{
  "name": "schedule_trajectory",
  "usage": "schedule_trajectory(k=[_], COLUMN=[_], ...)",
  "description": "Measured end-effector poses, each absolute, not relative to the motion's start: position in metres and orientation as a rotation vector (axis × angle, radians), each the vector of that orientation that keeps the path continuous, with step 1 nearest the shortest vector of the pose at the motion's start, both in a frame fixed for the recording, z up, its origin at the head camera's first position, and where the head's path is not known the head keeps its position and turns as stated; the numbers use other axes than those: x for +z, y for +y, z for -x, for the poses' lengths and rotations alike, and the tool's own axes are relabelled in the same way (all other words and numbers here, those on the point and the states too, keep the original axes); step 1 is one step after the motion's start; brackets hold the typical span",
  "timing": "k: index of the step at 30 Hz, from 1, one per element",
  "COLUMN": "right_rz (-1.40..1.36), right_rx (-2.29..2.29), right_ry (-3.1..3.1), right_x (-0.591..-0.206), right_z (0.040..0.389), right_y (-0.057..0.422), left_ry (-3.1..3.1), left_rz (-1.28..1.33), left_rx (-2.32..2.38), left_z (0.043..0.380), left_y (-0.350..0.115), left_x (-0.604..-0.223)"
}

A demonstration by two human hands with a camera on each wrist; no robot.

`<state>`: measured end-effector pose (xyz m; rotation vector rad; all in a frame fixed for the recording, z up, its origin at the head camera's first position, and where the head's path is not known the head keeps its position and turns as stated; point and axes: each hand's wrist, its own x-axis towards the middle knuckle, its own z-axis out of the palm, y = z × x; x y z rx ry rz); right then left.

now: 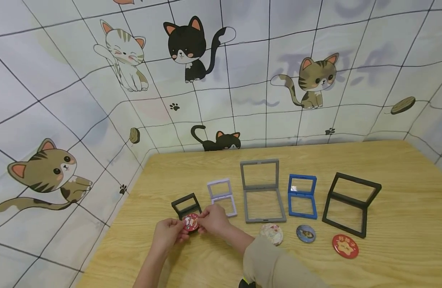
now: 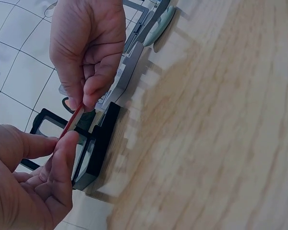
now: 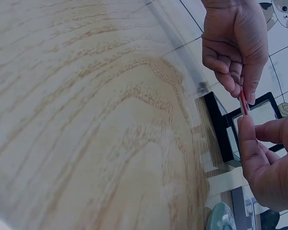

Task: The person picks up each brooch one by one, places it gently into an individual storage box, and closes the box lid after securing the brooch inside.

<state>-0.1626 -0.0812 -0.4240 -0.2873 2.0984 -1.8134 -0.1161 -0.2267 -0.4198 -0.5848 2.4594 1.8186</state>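
Note:
A round red button badge (image 1: 191,222) with a printed picture is held between both hands, over the front of a small black display frame (image 1: 186,204). My left hand (image 1: 168,234) pinches its left edge between thumb and fingers. On the opposite edge, my right hand (image 1: 214,221) pinches it the same way. Both wrist views show the badge edge-on, as a thin red rim (image 2: 73,120) between the fingertips. Behind it the black frame (image 3: 224,127) stands folded open on the table, partly hidden by the hands.
Further right stand a lilac frame (image 1: 222,196), a grey frame (image 1: 245,204), a blue frame (image 1: 302,195) and a larger black frame (image 1: 365,206). Before them lie a pale floral badge (image 1: 272,234), a blue badge (image 1: 305,233) and a red star badge (image 1: 345,246). A cat-print cloth (image 1: 249,92) hangs behind the table.

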Motion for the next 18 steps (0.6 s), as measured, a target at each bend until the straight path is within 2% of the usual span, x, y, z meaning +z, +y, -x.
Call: schedule_trajectory(k=[18], right_rz=[0.198], right_rx=[-1.830], right_ry=[2.150], right_x=[-0.430], right_z=[0.172], right_y=[-0.092], left_ry=[2.496], left_rz=[0.576], left_rx=[1.826], left_z=[0.127], left_y=[-0.232], left_x=[-0.433])
